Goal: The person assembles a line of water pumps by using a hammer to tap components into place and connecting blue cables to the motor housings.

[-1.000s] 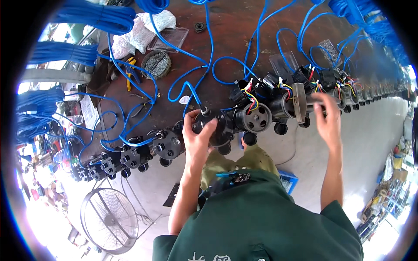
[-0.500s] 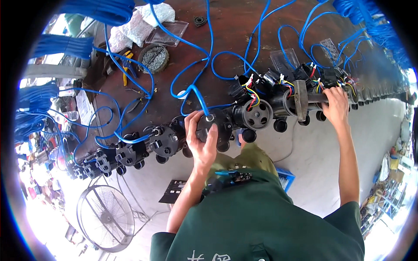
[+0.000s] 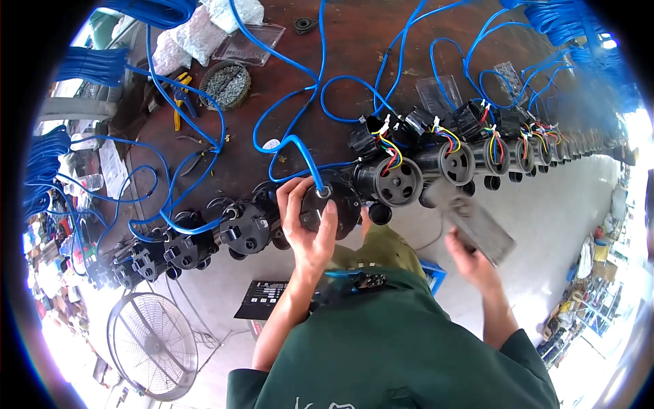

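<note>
My left hand (image 3: 306,238) grips the round black end cap (image 3: 346,208) of a cylindrical motor-like unit, fingers over its left side and thumb across its face. A thick blue cable (image 3: 301,151) enters the fitting in the middle of that cap. Lower right, out over the floor, my right hand (image 3: 473,262) is closed on a hammer (image 3: 485,228); its blocky grey head is smeared by motion and its handle mostly hidden. Just right of the capped unit is an open-ended unit (image 3: 397,183) with a slotted round face and coloured wires.
Similar open units (image 3: 455,163) with loose wires line the table edge rightward; capped units (image 3: 244,228) line it leftward. Blue cables cross the brown table (image 3: 368,54). A bowl of small grey parts (image 3: 225,85) and yellow-handled pliers (image 3: 180,102) lie far left. A fan (image 3: 153,346) stands on the floor.
The hammer has left the row of units on the right. My right hand has swung it down and left toward my body. My left hand stays on the cap.
</note>
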Demonstrator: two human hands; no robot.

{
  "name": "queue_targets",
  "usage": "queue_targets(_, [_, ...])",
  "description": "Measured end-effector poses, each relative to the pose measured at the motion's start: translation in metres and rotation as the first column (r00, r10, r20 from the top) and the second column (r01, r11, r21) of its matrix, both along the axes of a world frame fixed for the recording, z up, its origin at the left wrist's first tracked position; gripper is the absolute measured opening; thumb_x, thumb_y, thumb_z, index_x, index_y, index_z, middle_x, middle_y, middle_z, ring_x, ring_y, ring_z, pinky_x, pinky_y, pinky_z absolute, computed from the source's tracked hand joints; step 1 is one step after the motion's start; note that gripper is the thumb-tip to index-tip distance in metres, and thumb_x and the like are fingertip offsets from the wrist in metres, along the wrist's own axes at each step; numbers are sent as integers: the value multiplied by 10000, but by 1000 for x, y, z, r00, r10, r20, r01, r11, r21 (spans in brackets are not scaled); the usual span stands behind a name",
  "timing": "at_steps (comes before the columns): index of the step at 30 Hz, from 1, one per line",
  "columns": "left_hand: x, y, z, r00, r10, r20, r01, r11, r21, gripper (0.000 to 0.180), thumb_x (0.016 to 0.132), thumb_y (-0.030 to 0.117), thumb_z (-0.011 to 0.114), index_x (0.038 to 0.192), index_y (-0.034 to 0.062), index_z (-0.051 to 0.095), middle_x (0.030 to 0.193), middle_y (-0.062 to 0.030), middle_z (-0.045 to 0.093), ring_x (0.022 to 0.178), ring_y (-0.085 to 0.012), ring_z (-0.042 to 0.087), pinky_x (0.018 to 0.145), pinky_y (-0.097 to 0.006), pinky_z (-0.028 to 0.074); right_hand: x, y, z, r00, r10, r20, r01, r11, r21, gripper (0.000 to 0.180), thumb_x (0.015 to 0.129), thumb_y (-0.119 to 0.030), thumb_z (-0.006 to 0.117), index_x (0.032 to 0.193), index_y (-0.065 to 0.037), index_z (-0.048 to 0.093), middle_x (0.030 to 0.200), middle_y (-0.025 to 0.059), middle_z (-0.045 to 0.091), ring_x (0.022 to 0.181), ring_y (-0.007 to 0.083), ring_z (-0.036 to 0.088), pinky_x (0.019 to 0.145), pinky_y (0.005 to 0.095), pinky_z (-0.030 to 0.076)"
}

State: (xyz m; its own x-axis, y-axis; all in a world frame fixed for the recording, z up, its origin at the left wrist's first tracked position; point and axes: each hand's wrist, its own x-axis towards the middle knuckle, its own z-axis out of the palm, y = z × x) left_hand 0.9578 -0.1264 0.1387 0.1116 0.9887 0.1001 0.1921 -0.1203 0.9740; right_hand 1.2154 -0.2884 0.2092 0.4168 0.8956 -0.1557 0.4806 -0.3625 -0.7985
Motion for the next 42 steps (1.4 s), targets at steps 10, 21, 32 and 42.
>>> queue_targets(10, [0, 1, -6, 998, -23, 64, 25, 999, -24, 450, 897, 179, 741, 1287, -26, 648, 1276, -121, 611, 1137, -214, 577, 1047, -358, 433, -60, 49, 44, 950, 234, -208, -251, 966, -64, 256, 993, -205, 731, 945, 11, 602, 604, 109, 541, 496, 238, 504, 491, 376, 374])
queue_targets(21, [1, -1, -5, 997, -32, 65, 34, 999, -24, 453, 887, 158, 733, 1286, -39, 650, 1275, -135, 605, 1143, -217, 580, 1043, -360, 441, -61, 71, 81, 934, 348, -85, -354, 932, -74, 241, 993, -170, 706, 1129, 2, 608, 675, 162, 622, 589, 381, 623, 546, 431, 460])
queue_targets(32, [-9, -3, -19, 983, -110, 145, 101, 993, 63, 849, 731, 278, 880, 1430, -34, 513, 1436, -209, 510, 1306, -350, 544, 1124, -443, 443, -57, 63, 118, 924, 272, -267, -322, 933, -163, 207, 994, -154, 703, 1091, 21, 649, 745, 146, 664, 637, 297, 653, 584, 402, 468])
queue_targets(42, [-19, -6, -56, 986, -165, -17, 166, 978, 130, 1077, 513, 274, 957, 1458, 54, 492, 1501, -188, 480, 1406, -397, 483, 1156, -478, 440, -104, 97, 71, 815, 579, 20, -536, 766, -356, 303, 1022, -241, 673, 1196, 7, 659, 730, 78, 676, 620, 186, 632, 576, 380, 466])
